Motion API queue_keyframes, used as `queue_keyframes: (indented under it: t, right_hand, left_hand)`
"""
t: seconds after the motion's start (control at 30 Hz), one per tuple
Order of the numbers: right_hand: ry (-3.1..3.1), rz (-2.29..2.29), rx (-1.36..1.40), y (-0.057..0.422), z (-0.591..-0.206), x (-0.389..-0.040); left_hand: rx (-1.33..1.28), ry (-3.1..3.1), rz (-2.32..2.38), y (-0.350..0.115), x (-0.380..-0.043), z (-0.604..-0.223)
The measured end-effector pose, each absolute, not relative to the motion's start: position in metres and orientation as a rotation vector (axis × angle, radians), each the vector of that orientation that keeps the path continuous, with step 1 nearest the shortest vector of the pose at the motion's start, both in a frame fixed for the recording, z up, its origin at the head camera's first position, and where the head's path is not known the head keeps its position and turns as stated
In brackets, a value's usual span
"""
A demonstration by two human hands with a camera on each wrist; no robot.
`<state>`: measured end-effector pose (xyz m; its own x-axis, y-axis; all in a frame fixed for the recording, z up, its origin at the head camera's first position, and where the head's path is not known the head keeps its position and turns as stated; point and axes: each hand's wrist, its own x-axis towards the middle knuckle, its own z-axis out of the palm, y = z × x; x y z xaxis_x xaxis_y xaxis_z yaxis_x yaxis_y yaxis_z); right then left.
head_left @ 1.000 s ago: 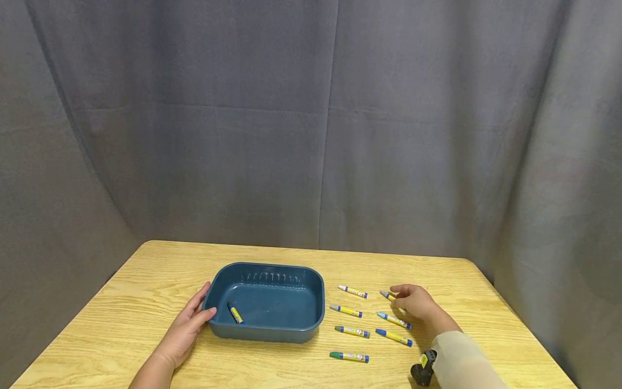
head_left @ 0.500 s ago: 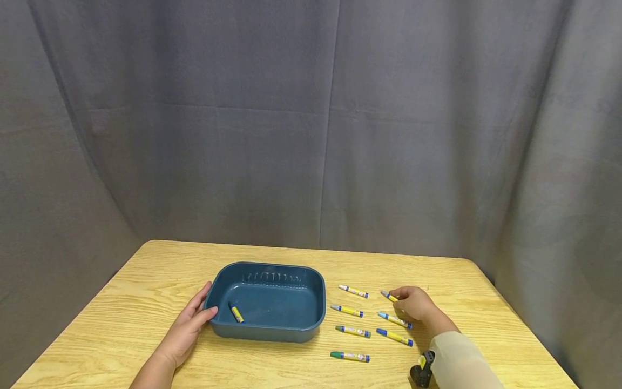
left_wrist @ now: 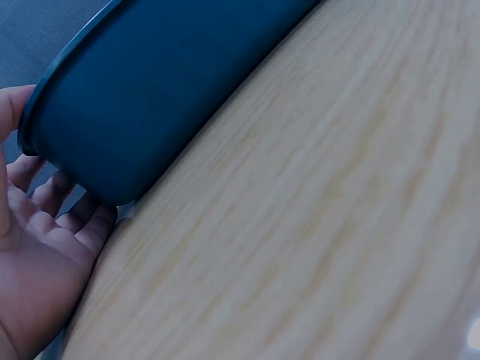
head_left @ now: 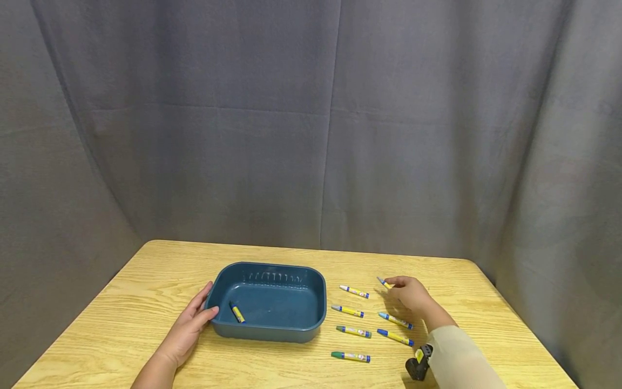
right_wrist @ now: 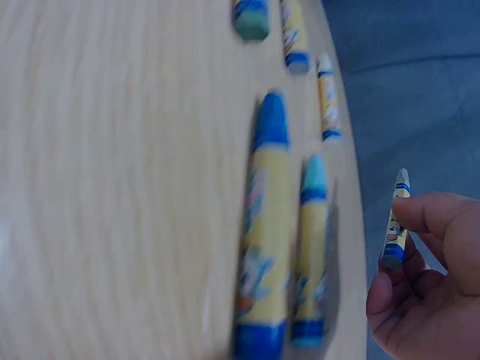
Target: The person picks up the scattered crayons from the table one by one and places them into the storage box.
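Note:
A dark blue plastic basin (head_left: 269, 335) stands left of centre on the table. My left hand (head_left: 187, 327) holds its left end, thumb over the rim and fingers along the outer wall. Inside lies one crayon (head_left: 237, 312) with a dark tip. My right hand (head_left: 410, 294) pinches a grey-tipped crayon (right_wrist: 397, 221) between thumb and fingers, lifted off the table and tilted. Below that hand lie a light blue crayon (head_left: 396, 320) and a dark blue crayon (head_left: 395, 337).
Between basin and right hand lie a white crayon (head_left: 354, 292), a grey crayon (head_left: 347, 311), an olive crayon (head_left: 353, 331) and a green crayon (head_left: 351, 356). A grey curtain (head_left: 311, 135) hangs behind the wooden table (head_left: 272, 367).
My right hand has taken hold of the grey-tipped crayon and raised it from the table, slightly away from me. The left hand stays at the basin.

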<state>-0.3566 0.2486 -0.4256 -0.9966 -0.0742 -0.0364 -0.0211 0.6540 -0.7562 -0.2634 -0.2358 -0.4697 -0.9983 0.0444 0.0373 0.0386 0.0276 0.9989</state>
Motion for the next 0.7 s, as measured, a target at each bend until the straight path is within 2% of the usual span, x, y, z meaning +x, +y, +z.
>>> queue_keyframes:
  t: [0.7]
  right_hand:
    - [2.587, -1.546, -0.157, 0.177, -0.39, -0.362]
  left_hand:
    - [0.1, 2.248, 2.214, -0.234, -0.263, -0.471]
